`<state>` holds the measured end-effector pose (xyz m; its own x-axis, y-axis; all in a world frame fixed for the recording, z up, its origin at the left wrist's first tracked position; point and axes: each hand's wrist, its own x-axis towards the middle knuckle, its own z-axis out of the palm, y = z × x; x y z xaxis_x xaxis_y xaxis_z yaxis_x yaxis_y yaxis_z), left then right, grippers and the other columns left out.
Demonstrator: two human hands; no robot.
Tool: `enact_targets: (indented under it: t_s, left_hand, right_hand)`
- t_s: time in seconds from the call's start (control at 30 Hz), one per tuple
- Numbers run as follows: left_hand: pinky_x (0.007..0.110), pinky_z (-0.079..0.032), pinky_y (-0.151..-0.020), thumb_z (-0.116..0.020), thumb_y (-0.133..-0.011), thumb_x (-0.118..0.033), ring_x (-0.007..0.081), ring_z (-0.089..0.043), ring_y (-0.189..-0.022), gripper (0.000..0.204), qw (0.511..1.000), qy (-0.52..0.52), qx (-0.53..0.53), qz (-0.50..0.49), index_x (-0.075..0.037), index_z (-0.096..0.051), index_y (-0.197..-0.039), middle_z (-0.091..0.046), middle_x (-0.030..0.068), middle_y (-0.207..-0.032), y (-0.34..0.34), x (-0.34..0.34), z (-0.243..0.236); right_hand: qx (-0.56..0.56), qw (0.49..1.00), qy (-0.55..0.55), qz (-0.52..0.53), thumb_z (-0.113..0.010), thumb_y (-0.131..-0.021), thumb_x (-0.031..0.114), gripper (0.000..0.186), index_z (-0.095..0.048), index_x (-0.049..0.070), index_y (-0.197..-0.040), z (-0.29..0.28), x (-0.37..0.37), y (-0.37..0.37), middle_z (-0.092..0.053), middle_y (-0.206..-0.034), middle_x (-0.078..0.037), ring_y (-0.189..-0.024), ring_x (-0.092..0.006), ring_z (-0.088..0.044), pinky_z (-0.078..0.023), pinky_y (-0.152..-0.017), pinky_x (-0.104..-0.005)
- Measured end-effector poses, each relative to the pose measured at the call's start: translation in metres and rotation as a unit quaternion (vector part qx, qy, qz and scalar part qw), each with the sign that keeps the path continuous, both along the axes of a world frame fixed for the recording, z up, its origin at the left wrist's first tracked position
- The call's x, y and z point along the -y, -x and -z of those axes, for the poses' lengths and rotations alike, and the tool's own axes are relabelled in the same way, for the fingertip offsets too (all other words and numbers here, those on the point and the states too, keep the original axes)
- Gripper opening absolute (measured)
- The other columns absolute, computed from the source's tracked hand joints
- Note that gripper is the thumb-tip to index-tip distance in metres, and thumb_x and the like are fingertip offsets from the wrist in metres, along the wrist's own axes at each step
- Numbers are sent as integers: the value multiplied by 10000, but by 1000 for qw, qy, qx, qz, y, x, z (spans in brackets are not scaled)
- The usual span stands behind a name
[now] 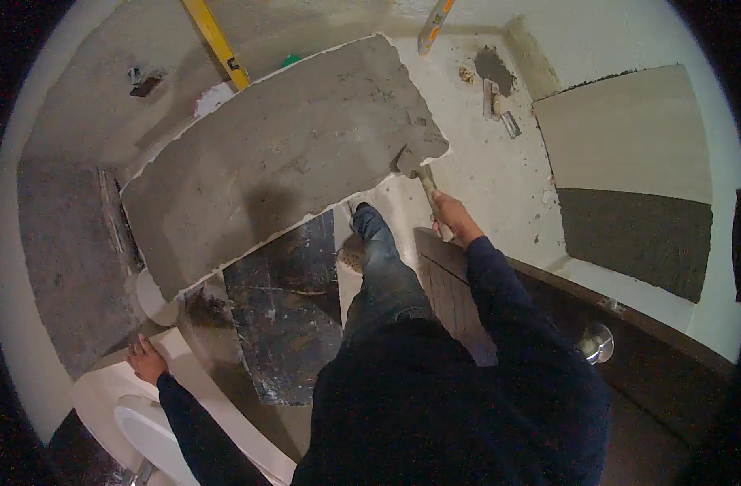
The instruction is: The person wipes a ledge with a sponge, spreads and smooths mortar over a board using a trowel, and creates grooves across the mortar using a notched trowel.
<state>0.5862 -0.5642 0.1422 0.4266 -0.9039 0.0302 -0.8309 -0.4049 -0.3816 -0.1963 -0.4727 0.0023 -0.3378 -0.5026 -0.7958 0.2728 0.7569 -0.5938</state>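
Note:
My right hand [451,212] is closed round the pale handle [429,190] of a tool whose dark metal head [407,162] lies at the lower right edge of a large mortar-grey slab [265,146] with rough white edges. My left hand [146,358], fingers apart, rests on the top edge of a white toilet fixture [184,377] at lower left. My booted foot [362,215] is just below the slab's edge, beside a dark, stained panel [281,316] on the floor.
A yellow level [212,36] and another level [431,28] stand behind the slab. Two flat trowels [492,101] lie on the white floor near a grey mortar patch. Right are a two-tone wall panel [621,138], a dark ledge [654,356] and a chrome fitting [597,344].

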Motion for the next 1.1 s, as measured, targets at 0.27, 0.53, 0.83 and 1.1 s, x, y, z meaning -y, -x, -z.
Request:
enact_targets:
  t_s: [0.27,0.53,0.83,1.1]
  left_hand:
    - [523,-325,-982,-344,-905,-559,302,-365,-1262,522,1000,6,-8,-28,-201,-622,-1163,-466,66,-1340,3,-6,-6]
    - [524,-322,-986,-335,-922,-523,295,-365,-1263,488,1000,1,-21,-1,-212,-619,-1170,-472,47,-1338,32,17,-7]
    - [537,-280,-1017,-322,-906,-576,317,-325,-1296,550,1000,-9,-25,-11,-198,-612,-1180,-439,54,-1370,18,11,-6]
    - [534,-279,-1011,-318,-912,-577,327,-315,-1305,562,1000,-14,-9,-2,-182,-605,-1190,-416,47,-1390,14,8,-2]
  right_hand:
    - [24,990,68,117,-419,-937,374,370,-528,36,-1041,45,62,27,-562,-743,-92,-519,-180,-546,-459,-448,-334]
    - [-399,876,49,-267,-397,-926,319,386,-533,66,-1183,91,130,19,-616,-1007,-228,-873,-416,-595,-467,-790,-457]
    - [-559,747,25,-358,-542,-811,201,296,-554,1,-1029,72,88,53,-597,-913,-202,-845,-389,-596,-484,-739,-451]
    - [-509,760,-30,-403,-595,-822,280,354,-560,-14,-1016,68,9,-11,-606,-845,-176,-756,-314,-615,-503,-663,-378]
